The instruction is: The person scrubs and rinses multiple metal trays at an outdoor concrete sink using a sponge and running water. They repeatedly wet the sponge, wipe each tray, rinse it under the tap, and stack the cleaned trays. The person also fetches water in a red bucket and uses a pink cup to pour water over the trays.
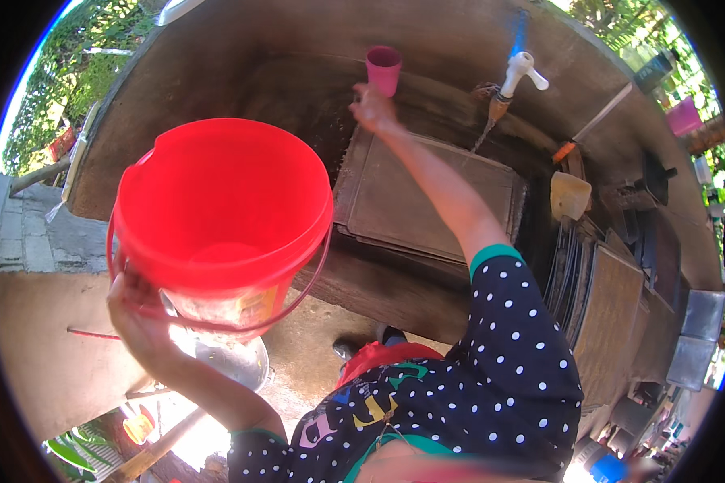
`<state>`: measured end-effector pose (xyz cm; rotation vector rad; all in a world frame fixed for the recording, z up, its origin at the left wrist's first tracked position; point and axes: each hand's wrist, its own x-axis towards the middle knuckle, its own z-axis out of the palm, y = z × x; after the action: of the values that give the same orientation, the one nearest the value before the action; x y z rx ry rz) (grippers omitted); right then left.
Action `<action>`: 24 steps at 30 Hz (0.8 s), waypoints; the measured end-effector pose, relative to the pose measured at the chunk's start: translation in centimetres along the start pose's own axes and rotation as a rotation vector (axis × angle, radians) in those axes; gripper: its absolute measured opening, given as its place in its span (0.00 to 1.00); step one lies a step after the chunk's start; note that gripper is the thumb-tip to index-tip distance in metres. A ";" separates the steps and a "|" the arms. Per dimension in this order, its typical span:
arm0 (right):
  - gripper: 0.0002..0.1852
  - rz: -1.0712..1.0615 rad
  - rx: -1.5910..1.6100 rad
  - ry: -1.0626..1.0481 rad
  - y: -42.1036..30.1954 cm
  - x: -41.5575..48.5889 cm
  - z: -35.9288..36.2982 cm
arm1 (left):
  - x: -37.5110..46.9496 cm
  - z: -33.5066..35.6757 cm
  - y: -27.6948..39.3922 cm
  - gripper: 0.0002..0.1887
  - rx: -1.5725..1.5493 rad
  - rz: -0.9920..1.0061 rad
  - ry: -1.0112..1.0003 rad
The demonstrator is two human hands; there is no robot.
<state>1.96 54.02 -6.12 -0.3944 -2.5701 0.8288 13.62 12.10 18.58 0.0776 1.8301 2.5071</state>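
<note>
A large red plastic bucket [223, 181] with a thin bail handle and a printed label hangs tilted before me at the left. My left hand [136, 302] grips its left side, close to the handle; the fingers are partly hidden behind the rim and wall. Farther off, my right hand [374, 110] reaches over the concrete basin, right at a pink plastic cup [384, 75] whose lower end it overlaps. Whether its curled fingers hold or touch anything cannot be made out. A white-handled tap [516, 75] runs a thin stream of water to the right of that hand.
Stacked flat boards [429, 193] lie in the basin under my right arm. At right stand a cream scoop-like container [570, 195], an orange-and-white stick [592, 124] and upright trays [613, 296]. A metal basin [235, 365] sits on the floor below the bucket.
</note>
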 end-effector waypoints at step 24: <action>0.07 0.564 0.615 0.327 8.6 -18.8 -0.4 | -9.5 -14.4 -3.5 0.26 -0.193 0.052 0.430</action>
<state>19.80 53.75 -16.50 -0.9724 -1.7901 1.5341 22.21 -1.09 10.64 -0.4588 1.7066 2.8978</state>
